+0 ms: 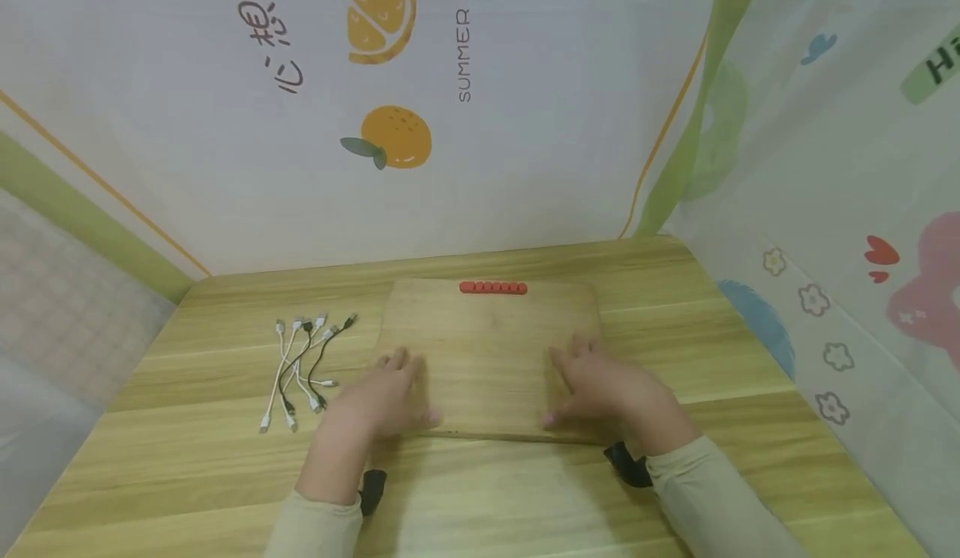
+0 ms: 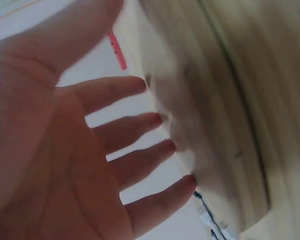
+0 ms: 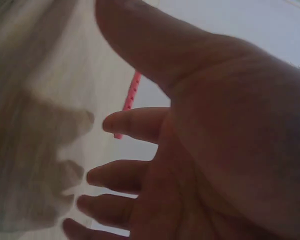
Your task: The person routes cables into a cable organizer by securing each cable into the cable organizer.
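A rectangular wooden board (image 1: 487,358) lies flat on the table, and a red notched strip (image 1: 492,288) sits along its far edge. Over the board's left side is my left hand (image 1: 386,395), fingers spread and holding nothing. On the right side my right hand (image 1: 600,379) is spread the same way, palm down and without anything in it. In the left wrist view the fingertips (image 2: 167,146) are at or close to the board's surface; whether they touch is unclear. In the right wrist view the fingers cast a shadow on the board.
Left of the board lies a loose pile of short white and black cables (image 1: 300,366) with plugs at their ends. The wood-grain table (image 1: 187,458) meets a printed curtain (image 1: 525,166) at the back and right. Black straps (image 1: 628,465) hang at both wrists.
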Action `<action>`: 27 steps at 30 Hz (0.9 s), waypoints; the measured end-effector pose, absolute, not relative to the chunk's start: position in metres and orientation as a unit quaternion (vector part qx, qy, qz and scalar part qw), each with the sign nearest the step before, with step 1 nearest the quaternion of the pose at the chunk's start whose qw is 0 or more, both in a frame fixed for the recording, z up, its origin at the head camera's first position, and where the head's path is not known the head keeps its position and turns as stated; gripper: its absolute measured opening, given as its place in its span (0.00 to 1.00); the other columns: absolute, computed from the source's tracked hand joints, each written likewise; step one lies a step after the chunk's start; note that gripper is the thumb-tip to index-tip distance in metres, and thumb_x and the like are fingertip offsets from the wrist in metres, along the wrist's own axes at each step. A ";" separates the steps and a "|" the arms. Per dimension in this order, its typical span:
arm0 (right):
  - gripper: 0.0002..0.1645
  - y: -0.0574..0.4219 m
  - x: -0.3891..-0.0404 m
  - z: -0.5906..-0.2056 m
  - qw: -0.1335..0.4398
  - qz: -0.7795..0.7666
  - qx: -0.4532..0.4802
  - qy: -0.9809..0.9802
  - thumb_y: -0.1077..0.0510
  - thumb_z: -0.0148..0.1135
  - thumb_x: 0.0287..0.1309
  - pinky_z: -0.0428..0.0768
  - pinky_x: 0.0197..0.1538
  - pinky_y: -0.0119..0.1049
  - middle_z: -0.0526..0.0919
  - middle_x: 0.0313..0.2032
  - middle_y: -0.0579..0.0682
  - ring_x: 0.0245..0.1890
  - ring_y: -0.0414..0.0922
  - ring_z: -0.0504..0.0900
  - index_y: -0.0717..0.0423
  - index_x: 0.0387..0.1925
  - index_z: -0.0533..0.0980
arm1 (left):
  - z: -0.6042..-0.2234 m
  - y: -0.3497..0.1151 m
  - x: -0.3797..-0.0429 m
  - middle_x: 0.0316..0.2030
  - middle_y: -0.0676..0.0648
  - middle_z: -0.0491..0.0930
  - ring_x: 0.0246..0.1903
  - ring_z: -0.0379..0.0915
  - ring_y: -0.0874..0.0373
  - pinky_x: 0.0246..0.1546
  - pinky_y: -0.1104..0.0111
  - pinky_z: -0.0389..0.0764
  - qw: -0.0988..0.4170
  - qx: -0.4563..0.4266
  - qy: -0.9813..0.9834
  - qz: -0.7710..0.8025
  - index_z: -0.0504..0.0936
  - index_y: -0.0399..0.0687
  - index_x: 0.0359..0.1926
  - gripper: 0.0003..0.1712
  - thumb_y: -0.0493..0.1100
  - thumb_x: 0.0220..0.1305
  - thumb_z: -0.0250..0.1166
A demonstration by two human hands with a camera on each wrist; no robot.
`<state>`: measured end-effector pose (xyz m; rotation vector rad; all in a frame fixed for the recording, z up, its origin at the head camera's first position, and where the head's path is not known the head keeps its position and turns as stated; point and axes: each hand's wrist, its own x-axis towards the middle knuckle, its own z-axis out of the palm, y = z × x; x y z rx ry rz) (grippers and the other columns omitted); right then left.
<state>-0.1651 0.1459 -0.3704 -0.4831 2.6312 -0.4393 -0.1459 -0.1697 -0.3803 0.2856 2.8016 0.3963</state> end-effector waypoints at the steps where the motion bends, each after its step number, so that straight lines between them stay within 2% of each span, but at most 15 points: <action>1: 0.64 0.145 -0.164 -0.372 0.216 -0.155 -0.174 0.948 0.37 0.79 0.56 0.56 0.79 0.74 0.47 0.80 0.79 0.81 0.78 0.47 0.63 0.81 0.58 | -0.382 -0.169 -0.146 0.82 0.29 0.51 0.81 0.46 0.25 0.75 0.28 0.58 0.152 0.100 0.973 0.140 0.63 0.37 0.80 0.56 0.63 0.63 0.75; 6: 0.64 0.139 -0.162 -0.378 0.222 -0.141 -0.167 0.950 0.42 0.82 0.54 0.57 0.77 0.75 0.48 0.80 0.79 0.80 0.78 0.50 0.64 0.81 0.59 | -0.384 -0.161 -0.143 0.81 0.24 0.52 0.79 0.48 0.21 0.76 0.31 0.59 0.157 0.089 0.974 0.135 0.65 0.33 0.78 0.56 0.60 0.60 0.78; 15: 0.63 0.142 -0.178 -0.379 0.231 -0.134 -0.196 0.944 0.46 0.83 0.54 0.51 0.81 0.72 0.46 0.81 0.78 0.82 0.77 0.45 0.62 0.81 0.59 | -0.378 -0.145 -0.139 0.75 0.19 0.61 0.73 0.58 0.17 0.71 0.29 0.67 0.152 0.065 0.982 0.096 0.68 0.23 0.72 0.55 0.57 0.58 0.80; 21: 0.63 0.143 -0.186 -0.377 0.234 -0.115 -0.203 0.944 0.45 0.82 0.53 0.53 0.81 0.71 0.48 0.81 0.76 0.83 0.74 0.47 0.59 0.82 0.59 | -0.377 -0.140 -0.138 0.74 0.18 0.62 0.72 0.60 0.16 0.69 0.30 0.71 0.154 0.057 0.983 0.083 0.69 0.22 0.72 0.55 0.58 0.59 0.79; 27: 0.63 0.144 -0.192 -0.377 0.241 -0.107 -0.216 0.940 0.45 0.83 0.52 0.53 0.81 0.71 0.48 0.80 0.79 0.82 0.76 0.47 0.62 0.81 0.59 | -0.377 -0.138 -0.139 0.74 0.18 0.62 0.72 0.61 0.16 0.69 0.30 0.71 0.157 0.058 0.983 0.077 0.70 0.22 0.71 0.54 0.59 0.59 0.78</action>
